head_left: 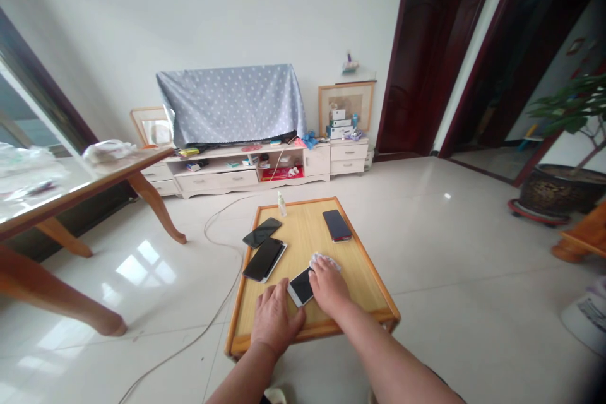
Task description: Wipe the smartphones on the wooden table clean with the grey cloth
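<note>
A white smartphone (302,288) with a dark screen lies on the small wooden table, near its front edge. My left hand (275,319) steadies it at the lower left end, the thumb and forefinger against its edges. A crumpled white cloth (331,259), possibly a tissue, is under the fingers of my right hand (329,287), which presses at the phone's upper right end. That end of the phone is hidden by the hand. To the left, a black phone (264,259) rests partly over a white one, and another dark phone (262,233) lies just beyond.
A dark blue phone (336,226) lies at the table's right (364,265). A small clear spray bottle (282,204) stands at the far edge. A cable (222,303) runs over the floor on the left, near a larger wooden table (156,202). A potted plant (558,189) stands at right.
</note>
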